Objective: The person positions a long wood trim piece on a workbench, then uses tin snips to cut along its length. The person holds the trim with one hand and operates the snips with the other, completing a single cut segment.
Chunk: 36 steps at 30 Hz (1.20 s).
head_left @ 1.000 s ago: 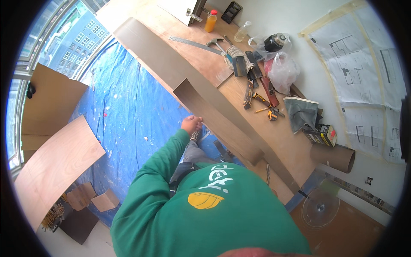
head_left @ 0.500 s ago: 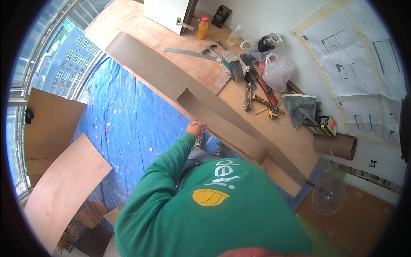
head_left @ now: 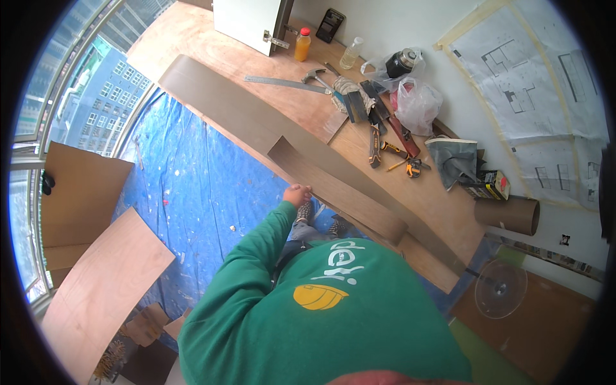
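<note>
A long, brown wood-grain strip [head_left: 343, 191] lies on the bench, its near part curled back over itself in a loop with a loose end pointing to the far left. At the near edge of this folded part is my left hand [head_left: 298, 194], its fingers closed together on the edge. The fingertips are small and partly hidden. Beneath the loop, the flat length of the strip [head_left: 224, 99] runs from the far left toward the near right. My right hand and forearm are out of sight behind my green sweatshirt [head_left: 321, 321].
Behind the strip, the plywood bench [head_left: 443, 212] carries a hammer [head_left: 316, 77], a metal ruler [head_left: 282, 81], a utility knife [head_left: 375, 147], a tape measure [head_left: 414, 168], bottles and plastic bags [head_left: 417, 106]. Blue sheeting [head_left: 199, 173] covers the floor; bent plywood [head_left: 109, 289] stands left.
The whole view has shifted slightly. My left hand stays at the strip's edge, and the strip keeps its folded shape.
</note>
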Available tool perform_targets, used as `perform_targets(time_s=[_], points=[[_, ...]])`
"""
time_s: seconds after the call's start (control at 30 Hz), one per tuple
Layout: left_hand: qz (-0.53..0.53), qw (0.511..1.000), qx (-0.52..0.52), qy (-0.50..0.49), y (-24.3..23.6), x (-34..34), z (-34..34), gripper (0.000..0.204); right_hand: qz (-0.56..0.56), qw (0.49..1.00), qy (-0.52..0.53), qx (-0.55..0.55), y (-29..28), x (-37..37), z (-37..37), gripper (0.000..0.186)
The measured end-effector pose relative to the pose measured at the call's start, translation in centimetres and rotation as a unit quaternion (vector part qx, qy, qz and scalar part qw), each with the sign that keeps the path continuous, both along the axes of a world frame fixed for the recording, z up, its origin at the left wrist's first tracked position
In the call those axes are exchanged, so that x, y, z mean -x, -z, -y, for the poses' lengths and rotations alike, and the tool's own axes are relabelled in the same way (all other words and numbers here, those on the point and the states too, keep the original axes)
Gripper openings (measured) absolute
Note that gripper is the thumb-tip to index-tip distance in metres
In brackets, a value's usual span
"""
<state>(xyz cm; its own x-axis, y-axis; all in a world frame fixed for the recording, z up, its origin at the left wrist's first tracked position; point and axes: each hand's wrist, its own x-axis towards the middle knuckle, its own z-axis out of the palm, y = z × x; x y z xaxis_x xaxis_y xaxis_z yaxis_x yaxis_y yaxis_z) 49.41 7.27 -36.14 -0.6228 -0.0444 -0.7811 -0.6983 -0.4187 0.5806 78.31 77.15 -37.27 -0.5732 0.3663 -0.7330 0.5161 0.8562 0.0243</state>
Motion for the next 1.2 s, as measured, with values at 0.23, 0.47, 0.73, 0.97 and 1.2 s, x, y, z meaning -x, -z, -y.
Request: perform_targets(time_s=[0.23,0.47,0.73,0.97,1.2], points=[[0.003,1.000,-0.011,-0.009,0.5,0.0,-0.1,0.015,0.000,1.000,-0.005,0.006,1.5,-0.2,-0.3,0.049],[0.007,1.000,0.008,0.005,0.5,0.1,-0.4,0.017,0.001,1.000,-0.008,0.002,2.3,-1.0,-0.3,0.049],[0.016,0.999,0.031,0.019,0.8,0.4,-0.6,0.017,0.001,1.000,-0.020,0.004,3.0,-1.1,0.3,0.050],[0.013,1.000,0.001,0.004,0.9,0.7,-0.3,0.016,0.000,0.999,-0.034,0.008,3.4,-2.3,0.8,0.050],[0.013,0.999,0.038,0.033,0.5,0.9,-0.2,0.017,0.000,0.998,-0.062,0.015,3.5,-4.4,1.8,0.053]])
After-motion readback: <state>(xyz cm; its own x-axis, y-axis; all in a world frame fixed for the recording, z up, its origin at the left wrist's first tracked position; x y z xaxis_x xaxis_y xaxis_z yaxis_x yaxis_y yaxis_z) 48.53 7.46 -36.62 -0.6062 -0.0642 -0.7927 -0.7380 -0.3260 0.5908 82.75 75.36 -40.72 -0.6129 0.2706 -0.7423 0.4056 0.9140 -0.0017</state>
